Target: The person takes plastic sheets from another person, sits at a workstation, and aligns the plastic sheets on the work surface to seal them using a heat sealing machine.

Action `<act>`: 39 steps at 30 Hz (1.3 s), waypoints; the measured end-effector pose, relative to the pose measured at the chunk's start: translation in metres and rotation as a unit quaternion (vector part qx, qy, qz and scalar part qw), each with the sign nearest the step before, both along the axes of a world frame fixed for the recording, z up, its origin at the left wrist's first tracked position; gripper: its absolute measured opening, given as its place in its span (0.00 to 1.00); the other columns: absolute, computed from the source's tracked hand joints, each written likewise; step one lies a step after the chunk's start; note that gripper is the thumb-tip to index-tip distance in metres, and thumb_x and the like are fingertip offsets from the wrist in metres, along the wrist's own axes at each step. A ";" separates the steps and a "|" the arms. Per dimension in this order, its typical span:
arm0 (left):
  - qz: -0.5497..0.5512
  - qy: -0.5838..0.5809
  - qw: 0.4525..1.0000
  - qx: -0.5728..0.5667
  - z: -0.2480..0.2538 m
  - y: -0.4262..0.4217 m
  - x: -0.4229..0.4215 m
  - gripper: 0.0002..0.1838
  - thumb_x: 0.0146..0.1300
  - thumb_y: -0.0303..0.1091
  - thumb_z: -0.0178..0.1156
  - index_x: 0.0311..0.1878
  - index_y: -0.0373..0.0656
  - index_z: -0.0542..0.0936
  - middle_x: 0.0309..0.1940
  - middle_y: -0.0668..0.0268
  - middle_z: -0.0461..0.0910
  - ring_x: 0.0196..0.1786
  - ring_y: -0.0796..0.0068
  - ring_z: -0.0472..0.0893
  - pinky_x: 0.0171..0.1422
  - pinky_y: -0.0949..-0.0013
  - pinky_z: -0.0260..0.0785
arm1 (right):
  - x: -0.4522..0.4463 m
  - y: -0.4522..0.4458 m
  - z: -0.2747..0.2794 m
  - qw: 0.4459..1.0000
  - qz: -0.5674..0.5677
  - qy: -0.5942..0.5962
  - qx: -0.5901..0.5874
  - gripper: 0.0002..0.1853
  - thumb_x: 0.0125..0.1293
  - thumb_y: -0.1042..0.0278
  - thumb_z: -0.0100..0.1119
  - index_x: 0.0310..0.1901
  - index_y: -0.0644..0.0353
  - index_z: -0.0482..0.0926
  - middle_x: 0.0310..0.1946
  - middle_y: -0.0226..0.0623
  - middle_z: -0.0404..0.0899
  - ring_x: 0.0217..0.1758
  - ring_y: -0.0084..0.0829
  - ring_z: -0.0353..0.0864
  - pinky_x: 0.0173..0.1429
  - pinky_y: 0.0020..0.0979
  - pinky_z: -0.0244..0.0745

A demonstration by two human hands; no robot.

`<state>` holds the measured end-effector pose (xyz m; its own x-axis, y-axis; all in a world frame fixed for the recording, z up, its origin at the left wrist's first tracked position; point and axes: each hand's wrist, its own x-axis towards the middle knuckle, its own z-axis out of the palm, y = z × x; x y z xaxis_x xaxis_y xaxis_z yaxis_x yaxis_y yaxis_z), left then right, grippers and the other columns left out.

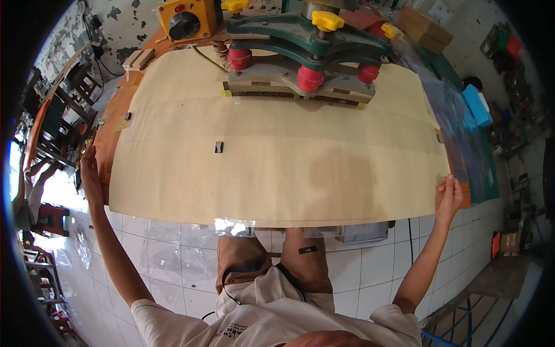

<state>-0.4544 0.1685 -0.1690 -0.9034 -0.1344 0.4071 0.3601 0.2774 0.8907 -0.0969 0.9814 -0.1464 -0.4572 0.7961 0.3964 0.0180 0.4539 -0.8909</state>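
A broad beige sheet (277, 168) covers most of the wooden table in front of me. My right hand (448, 195) is at its right front corner, the fingers curled and pinched at the edge by a small translucent patch. On the far left, my left hand (91, 173) rests by the table's side, just outside the sheet's left edge. Its fingers stretch upward and I see nothing in them. A small dark block (219, 147) lies on the sheet, left of the middle.
A green press (306, 43) with yellow knobs and red cylinders stands over the sheet's back edge. Beside it is a yellow control box (188, 22) with a black dial. Clear plastic film (457, 115) and a blue object (477, 106) lie to the right. Wooden strips (139, 59) sit back left.
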 end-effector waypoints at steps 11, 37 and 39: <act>-0.013 -0.003 1.000 0.022 0.001 0.004 0.002 0.33 0.80 0.54 0.34 0.74 0.37 0.63 0.75 0.51 0.62 0.81 0.62 0.53 0.85 0.58 0.35 | 0.000 0.004 -0.003 1.000 0.009 0.013 -0.009 0.18 0.75 0.56 0.58 0.30 0.58 0.79 0.22 0.23 0.70 0.27 0.13 0.67 0.35 0.20 0.66; -0.200 0.078 0.899 -0.382 0.079 0.192 0.040 0.19 0.72 0.32 0.55 0.64 0.40 0.74 0.68 0.55 0.71 0.73 0.57 0.67 0.77 0.61 0.55 | -0.085 0.025 0.051 0.911 -0.082 -0.370 0.164 0.32 0.58 0.46 0.71 0.55 0.65 0.80 0.46 0.47 0.85 0.49 0.43 0.85 0.54 0.37 0.76; -0.219 0.059 0.892 -0.392 0.064 0.210 0.034 0.20 0.72 0.36 0.56 0.64 0.39 0.74 0.68 0.52 0.69 0.72 0.52 0.67 0.75 0.59 0.58 | -0.093 0.006 0.065 0.863 -0.125 -0.455 0.182 0.33 0.54 0.45 0.73 0.53 0.65 0.83 0.47 0.50 0.86 0.52 0.45 0.86 0.54 0.36 0.77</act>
<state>-0.4201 0.3789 -0.1049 -0.7441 0.5886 0.3160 0.6651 0.6078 0.4339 -0.1900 0.9869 -0.0817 -0.5431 0.8135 0.2083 0.7727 0.5812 -0.2552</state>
